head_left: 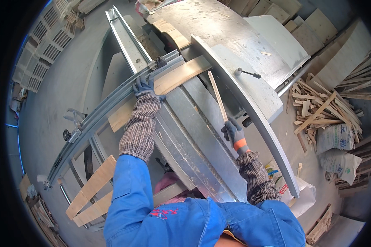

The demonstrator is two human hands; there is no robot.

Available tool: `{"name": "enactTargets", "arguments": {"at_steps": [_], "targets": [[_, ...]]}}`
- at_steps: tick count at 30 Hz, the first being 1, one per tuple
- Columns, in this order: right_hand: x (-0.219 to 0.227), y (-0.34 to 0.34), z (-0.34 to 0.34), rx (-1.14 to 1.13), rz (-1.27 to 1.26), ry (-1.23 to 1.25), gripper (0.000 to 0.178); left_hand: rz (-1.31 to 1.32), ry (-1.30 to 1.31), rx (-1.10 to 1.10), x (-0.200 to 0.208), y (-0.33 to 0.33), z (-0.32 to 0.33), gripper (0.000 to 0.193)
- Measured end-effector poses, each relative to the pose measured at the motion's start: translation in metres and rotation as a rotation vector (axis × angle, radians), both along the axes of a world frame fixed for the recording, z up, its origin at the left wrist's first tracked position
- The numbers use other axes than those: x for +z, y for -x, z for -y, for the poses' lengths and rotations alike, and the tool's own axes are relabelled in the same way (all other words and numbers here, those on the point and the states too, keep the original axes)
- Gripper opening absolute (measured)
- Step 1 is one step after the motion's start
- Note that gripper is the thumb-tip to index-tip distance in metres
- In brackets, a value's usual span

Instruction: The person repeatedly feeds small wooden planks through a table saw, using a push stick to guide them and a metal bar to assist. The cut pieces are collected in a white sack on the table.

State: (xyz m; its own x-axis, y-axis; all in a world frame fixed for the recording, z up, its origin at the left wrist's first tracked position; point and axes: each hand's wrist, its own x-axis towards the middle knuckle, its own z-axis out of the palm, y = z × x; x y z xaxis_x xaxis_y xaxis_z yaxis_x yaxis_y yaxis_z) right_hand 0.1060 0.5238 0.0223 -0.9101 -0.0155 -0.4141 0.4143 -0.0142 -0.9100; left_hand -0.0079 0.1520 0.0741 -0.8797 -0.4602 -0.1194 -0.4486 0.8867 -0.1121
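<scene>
My left hand (144, 87), in a grey-blue glove, sits at the left end of a short pale wooden board (183, 75). Its fingers lie on the far side by the metal crosscut fence (107, 106) and its thumb on the near side, holding the board. This board lies across the sliding metal table (193, 123) of a panel saw. Lower right, my right hand (233, 132), gloved with an orange cuff band, is closed around the lower end of a thin wooden strip (217, 96). The strip points up and away, its far tip close to the board's right end.
A long curved-looking rip fence (251, 101) runs along the right, with a black-handled lever (248, 73) beyond it. Wooden boards (92, 187) rest on the frame at lower left. Offcuts (327, 111) and white sacks (337, 162) are heaped on the right floor. Slatted stacks (41, 49) stand far left.
</scene>
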Motion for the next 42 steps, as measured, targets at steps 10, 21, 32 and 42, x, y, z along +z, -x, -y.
{"name": "enactTargets", "arguments": {"at_steps": [10,21,32,42], "targets": [[0.008,0.043,0.026,0.03,0.033,0.049,0.05,-0.044,0.048,-0.127,-0.005,0.004,0.014,0.118],[0.002,0.063,0.035,0.043,0.018,0.025,0.051,-0.036,0.069,-0.115,-0.001,0.014,0.021,0.116],[-0.003,0.099,0.053,0.078,-0.064,0.038,0.05,-0.069,0.042,-0.111,-0.003,0.03,0.031,0.116],[-0.042,0.022,0.024,-0.017,-0.074,0.092,0.049,-0.1,0.021,-0.096,-0.007,0.026,0.034,0.118]]}}
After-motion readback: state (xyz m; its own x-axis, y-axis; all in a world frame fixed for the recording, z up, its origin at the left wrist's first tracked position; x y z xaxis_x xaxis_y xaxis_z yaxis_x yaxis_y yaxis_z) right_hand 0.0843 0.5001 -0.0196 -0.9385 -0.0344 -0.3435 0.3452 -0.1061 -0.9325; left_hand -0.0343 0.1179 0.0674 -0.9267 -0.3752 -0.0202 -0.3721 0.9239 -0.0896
